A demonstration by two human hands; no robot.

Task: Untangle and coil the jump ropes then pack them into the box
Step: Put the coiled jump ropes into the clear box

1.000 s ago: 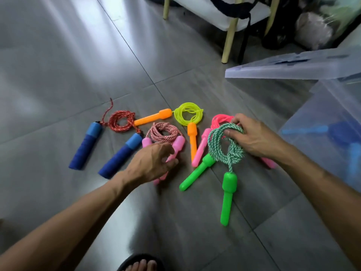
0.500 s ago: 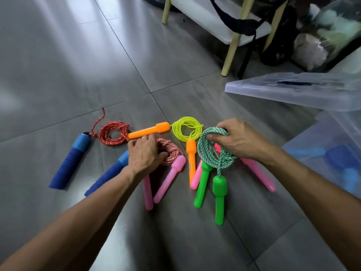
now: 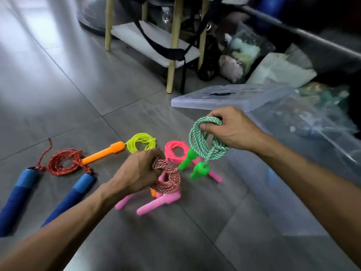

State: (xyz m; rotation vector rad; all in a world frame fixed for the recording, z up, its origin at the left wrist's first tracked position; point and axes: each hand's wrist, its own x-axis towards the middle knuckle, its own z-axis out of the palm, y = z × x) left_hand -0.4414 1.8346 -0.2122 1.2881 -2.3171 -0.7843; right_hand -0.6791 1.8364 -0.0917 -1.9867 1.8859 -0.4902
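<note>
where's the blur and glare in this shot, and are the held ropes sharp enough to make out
Head view: window glare washes the floor tiles at upper left; motion blur smears the far-right clutter and the pink handles; wide-angle bending curves the edges. The green rope in the right hand and the red-white rope in the left hand show their braid clearly.

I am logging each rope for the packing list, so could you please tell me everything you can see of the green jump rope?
The green jump rope is a braided cord, green flecked with white, wound into a coil of several loops. Its two bright green handles, which look like smooth plastic, hang below the coil, clear of the floor. The right hand grips the top of the coil, thumb pressed on the cord, holding it in the air above the neon pink rope. Nothing else appears to touch it.
</note>
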